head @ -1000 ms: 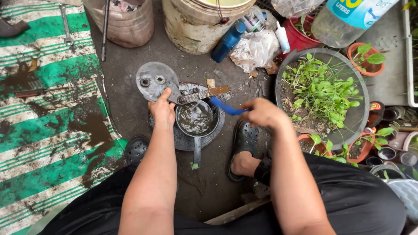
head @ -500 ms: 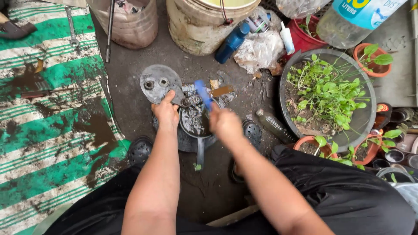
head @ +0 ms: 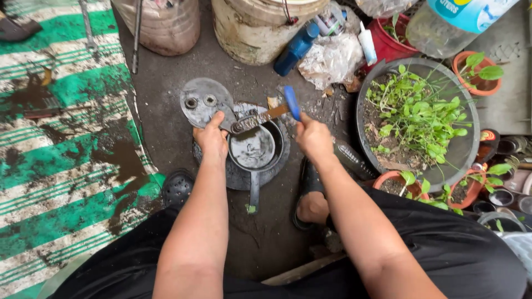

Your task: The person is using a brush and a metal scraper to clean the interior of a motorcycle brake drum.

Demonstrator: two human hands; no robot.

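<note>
Small dark pan (head: 254, 148) set on a round metal base on the wet concrete floor. Left hand (head: 211, 138) pressed on the pan's left rim, grip closed on a brown-handled metal tool (head: 256, 119) laid across its top edge. Right hand (head: 313, 137) just right of the pan, grip closed around a blue-handled tool (head: 291, 102), raised. Likely risks: a glancing blow, slipping on the wet rim onto the left fingers; pan skidding off its base. Grey lid (head: 204, 102) up-left of the pan.
</note>
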